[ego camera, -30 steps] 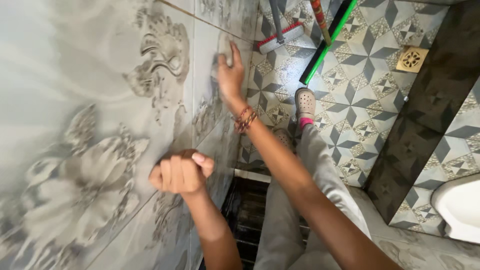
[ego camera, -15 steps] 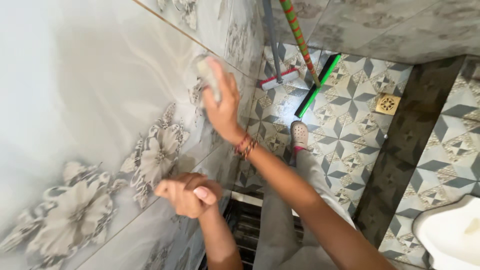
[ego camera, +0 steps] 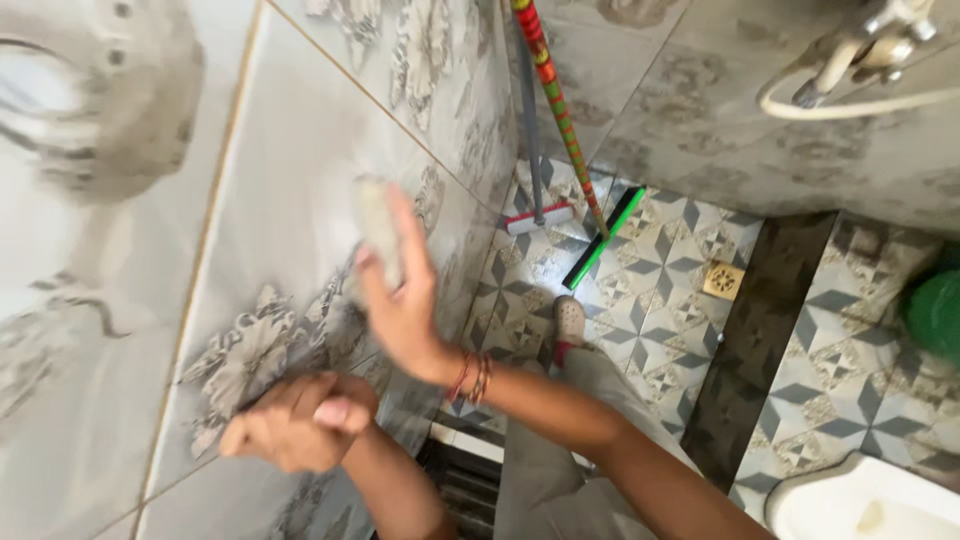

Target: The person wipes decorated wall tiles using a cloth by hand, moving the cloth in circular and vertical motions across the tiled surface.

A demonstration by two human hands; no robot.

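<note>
Right hand (ego camera: 405, 300) grip: flat palm, fingers extended, pressing pale rectangular scrub pad (ego camera: 378, 232) against glossy grey floral wall tile (ego camera: 280, 200). Left hand (ego camera: 300, 422) fisted, contents hidden. Pad judged light, soft, probably slippery; hold across back.

striped broom (ego camera: 556, 110), floor drain (ego camera: 723, 281), perhaps a green bucket (ego camera: 935, 312).

Glossy ceramic wall tiles (ego camera: 300, 170); matt patterned floor tiles (ego camera: 650, 290).
</note>
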